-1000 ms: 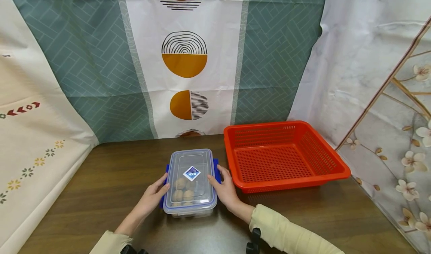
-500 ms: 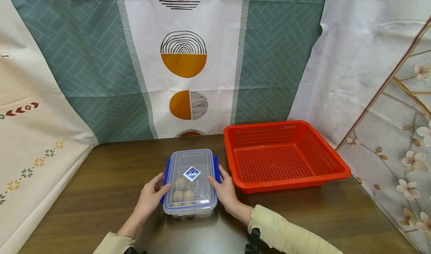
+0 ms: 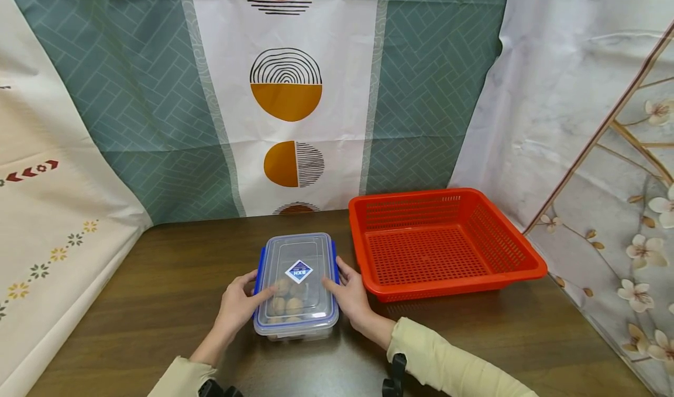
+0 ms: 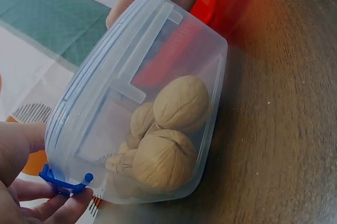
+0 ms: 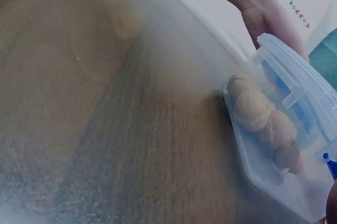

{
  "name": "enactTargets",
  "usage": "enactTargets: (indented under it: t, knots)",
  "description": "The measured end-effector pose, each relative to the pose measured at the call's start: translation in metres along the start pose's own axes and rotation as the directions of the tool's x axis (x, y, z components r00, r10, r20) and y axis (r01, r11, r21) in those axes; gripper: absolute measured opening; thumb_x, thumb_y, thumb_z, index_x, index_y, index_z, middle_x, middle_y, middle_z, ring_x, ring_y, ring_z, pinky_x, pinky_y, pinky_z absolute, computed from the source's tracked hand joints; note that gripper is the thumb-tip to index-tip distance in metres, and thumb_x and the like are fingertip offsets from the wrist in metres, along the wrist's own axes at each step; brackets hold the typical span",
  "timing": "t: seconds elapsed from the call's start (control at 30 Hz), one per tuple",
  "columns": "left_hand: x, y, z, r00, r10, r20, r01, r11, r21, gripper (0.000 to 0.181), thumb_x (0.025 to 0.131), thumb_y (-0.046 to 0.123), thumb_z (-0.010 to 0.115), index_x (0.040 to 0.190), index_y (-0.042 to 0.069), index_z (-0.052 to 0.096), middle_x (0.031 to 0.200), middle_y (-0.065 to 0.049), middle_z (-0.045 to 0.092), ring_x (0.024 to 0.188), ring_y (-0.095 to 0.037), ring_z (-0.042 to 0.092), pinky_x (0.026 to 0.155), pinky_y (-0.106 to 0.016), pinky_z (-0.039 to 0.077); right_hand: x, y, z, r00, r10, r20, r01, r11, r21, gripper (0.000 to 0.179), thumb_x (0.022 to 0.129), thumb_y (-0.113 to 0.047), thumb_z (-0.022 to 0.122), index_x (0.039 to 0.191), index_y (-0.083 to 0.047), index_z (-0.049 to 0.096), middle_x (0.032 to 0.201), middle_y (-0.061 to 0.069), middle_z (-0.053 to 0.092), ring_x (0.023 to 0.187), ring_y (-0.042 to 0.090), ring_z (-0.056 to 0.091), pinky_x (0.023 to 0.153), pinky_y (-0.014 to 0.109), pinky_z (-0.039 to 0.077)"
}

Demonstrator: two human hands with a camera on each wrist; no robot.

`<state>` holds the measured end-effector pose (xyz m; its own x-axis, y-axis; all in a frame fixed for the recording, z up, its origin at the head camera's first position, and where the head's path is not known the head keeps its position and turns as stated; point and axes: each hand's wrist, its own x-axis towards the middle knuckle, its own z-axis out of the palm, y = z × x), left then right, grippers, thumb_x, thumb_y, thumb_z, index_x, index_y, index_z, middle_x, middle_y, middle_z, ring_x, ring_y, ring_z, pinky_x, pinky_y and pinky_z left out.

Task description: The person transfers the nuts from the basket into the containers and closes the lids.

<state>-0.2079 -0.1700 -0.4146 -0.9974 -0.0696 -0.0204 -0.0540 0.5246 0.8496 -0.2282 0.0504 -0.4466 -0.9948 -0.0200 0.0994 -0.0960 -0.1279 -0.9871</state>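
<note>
A clear plastic food container [image 3: 310,294] with a blue-edged lid sits on the wooden table. Several walnuts [image 4: 164,160] lie inside it, toward the near end. My left hand [image 3: 236,304] holds the left side, thumb on top of the lid and fingers at a blue side latch [image 4: 66,182]. On the opposite side my right hand [image 3: 351,294] grips the container in the same way, its thumb over the lid's edge and fingers along the right blue latch [image 3: 334,262]. The right wrist view shows little of that hand.
An orange-red plastic basket [image 3: 429,251] with slotted walls stands just right of the container, near my right fingers. A patterned cloth [image 3: 286,169] hangs behind the table [image 3: 174,280], with more cloth at both sides.
Both blue latches stuck out sideways earlier and now lie closer to the container's sides. My left thumb has slid further onto the lid. The container has stayed in place.
</note>
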Motion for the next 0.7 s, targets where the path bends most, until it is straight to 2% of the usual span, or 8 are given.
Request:
enactTargets:
  t: [0.2, 0.3, 0.53, 0.7]
  knots:
    - [0.003, -0.003, 0.0, 0.998, 0.036, -0.043, -0.036, 0.999, 0.001, 0.06, 0.08, 0.023, 0.07, 0.126, -0.007, 0.047, 0.114, -0.024, 0.05, 0.091, -0.03, 0.059, 0.069, -0.035, 0.055, 0.003, 0.0, 0.004, 1.0, -0.026, -0.006, 0.026, 0.998, -0.065, 0.065, 0.078, 0.003, 0.059, 0.134, 0.013, 0.029, 0.14, 0.027, 0.029, 0.123, 0.036, 0.037, 0.099, 0.039, 0.034]
    - [0.004, -0.004, 0.0, 0.998, 0.044, -0.039, -0.044, 0.999, -0.003, 0.056, 0.08, 0.019, 0.07, 0.125, -0.008, 0.048, 0.111, -0.023, 0.05, 0.09, -0.031, 0.059, 0.069, -0.035, 0.055, 0.003, -0.002, 0.006, 0.999, -0.039, -0.018, 0.037, 0.995, -0.095, 0.064, 0.076, 0.004, 0.057, 0.133, 0.014, 0.03, 0.139, 0.026, 0.029, 0.122, 0.036, 0.038, 0.097, 0.039, 0.035]
    - [0.006, 0.002, -0.001, 0.998, 0.055, -0.012, -0.054, 0.998, 0.031, 0.055, 0.08, 0.012, 0.067, 0.125, -0.012, 0.046, 0.11, -0.023, 0.05, 0.088, -0.028, 0.058, 0.069, -0.035, 0.055, -0.01, -0.037, 0.014, 0.997, -0.054, -0.059, 0.044, 0.988, -0.151, 0.057, 0.075, 0.009, 0.052, 0.127, 0.022, 0.032, 0.134, 0.032, 0.032, 0.12, 0.04, 0.039, 0.096, 0.045, 0.034]
    - [0.006, 0.006, -0.001, 0.996, 0.088, -0.031, -0.085, 0.992, 0.093, 0.052, 0.08, 0.011, 0.066, 0.123, -0.012, 0.048, 0.107, -0.023, 0.052, 0.082, -0.026, 0.058, 0.066, -0.034, 0.054, -0.011, -0.041, 0.015, 0.996, -0.053, -0.065, 0.043, 0.988, -0.145, 0.056, 0.075, 0.01, 0.052, 0.126, 0.021, 0.033, 0.133, 0.032, 0.034, 0.12, 0.04, 0.039, 0.097, 0.043, 0.033]
